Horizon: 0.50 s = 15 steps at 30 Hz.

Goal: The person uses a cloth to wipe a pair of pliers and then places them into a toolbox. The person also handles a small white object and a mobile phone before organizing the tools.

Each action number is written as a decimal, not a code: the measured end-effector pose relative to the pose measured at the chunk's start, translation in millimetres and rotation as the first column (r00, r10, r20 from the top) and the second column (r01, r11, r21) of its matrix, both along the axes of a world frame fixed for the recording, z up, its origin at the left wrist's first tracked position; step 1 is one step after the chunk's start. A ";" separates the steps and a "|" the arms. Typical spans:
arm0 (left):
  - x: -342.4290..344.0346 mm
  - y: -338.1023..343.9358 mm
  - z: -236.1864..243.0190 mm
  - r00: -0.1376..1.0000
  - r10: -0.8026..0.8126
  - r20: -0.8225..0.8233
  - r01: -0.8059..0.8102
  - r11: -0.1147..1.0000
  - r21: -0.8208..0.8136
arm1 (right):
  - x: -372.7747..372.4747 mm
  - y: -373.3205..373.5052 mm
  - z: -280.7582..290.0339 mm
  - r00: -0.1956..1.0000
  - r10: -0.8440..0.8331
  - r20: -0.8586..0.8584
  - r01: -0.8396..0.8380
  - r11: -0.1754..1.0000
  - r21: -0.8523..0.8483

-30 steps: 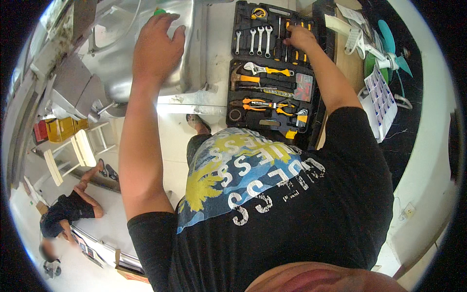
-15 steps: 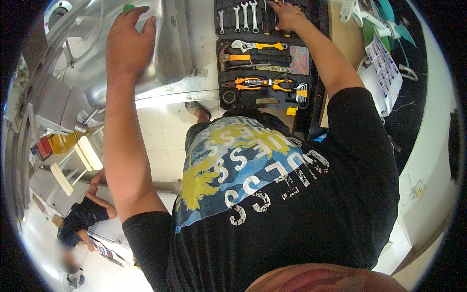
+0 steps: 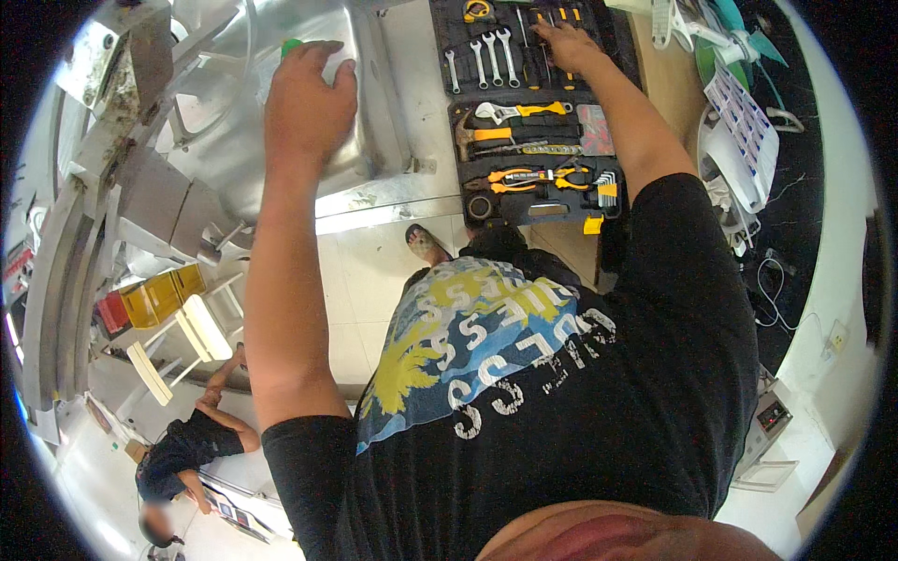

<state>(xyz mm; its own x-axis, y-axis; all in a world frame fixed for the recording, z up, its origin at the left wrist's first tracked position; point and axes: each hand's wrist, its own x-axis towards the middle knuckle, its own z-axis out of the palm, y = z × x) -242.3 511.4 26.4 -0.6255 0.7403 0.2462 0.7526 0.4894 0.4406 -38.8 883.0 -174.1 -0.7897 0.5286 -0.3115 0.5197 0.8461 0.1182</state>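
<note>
My left hand (image 3: 309, 107) is raised over a stainless steel sink (image 3: 374, 112), its fingers curled and its thumb apart. A small green thing (image 3: 291, 46) shows just beyond the fingers; the hand seems to hold it, but its kind is hidden. My right hand (image 3: 569, 47) reaches over the upper part of a black tool case (image 3: 456, 114), fingers spread, among the screwdrivers (image 3: 534, 70). In the case lie several wrenches (image 3: 488, 58), an adjustable wrench (image 3: 524, 111), a hammer (image 3: 486, 136), pliers (image 3: 514, 179), hex keys (image 3: 608, 189) and a tape measure (image 3: 478, 10).
A fan (image 3: 739, 42) and printed sheets (image 3: 744, 131) lie on the black counter (image 3: 795, 187) to the right. At the left stand a white stool (image 3: 182, 346) and a yellow bin (image 3: 150, 301). Another person (image 3: 182, 453) is low down at the lower left.
The whole view has shifted, so hands, sink and case appear lower and further right, and more of the case's top shows. My right hand's fingers now point more toward the screwdrivers.
</note>
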 end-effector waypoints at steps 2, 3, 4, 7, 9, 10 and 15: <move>3.3 0.6 2.7 0.999 0.008 0.034 -0.008 1.000 -0.015 | -4.2 -0.3 11.9 0.994 0.101 0.050 -0.101 0.995 -0.005; 3.5 0.3 2.8 0.999 0.003 0.034 -0.003 1.000 -0.018 | -3.2 -0.8 9.3 0.993 0.112 0.048 -0.113 0.994 0.015; 3.2 0.1 2.6 0.999 -0.002 0.033 0.002 1.000 -0.021 | -2.3 1.4 5.1 0.991 0.123 0.046 -0.124 0.992 0.035; -0.1 -0.8 0.9 1.000 -0.019 0.022 0.020 0.999 -0.038 | 1.4 6.2 -9.1 0.986 0.166 -0.003 -0.165 0.982 0.091; 0.0 -0.6 -0.3 1.000 -0.024 0.003 0.024 0.999 -0.046 | -0.3 7.3 -17.2 0.983 0.183 0.005 -0.182 0.976 0.123; 1.5 -0.8 0.1 1.000 -0.023 -0.010 0.022 0.999 -0.048 | 0.1 9.5 -17.5 0.984 0.181 -0.003 -0.180 0.978 0.105; 2.2 -0.1 4.2 1.000 -0.006 0.007 0.006 0.999 -0.045 | 0.1 2.7 -14.0 0.981 0.196 -0.001 -0.196 0.977 0.081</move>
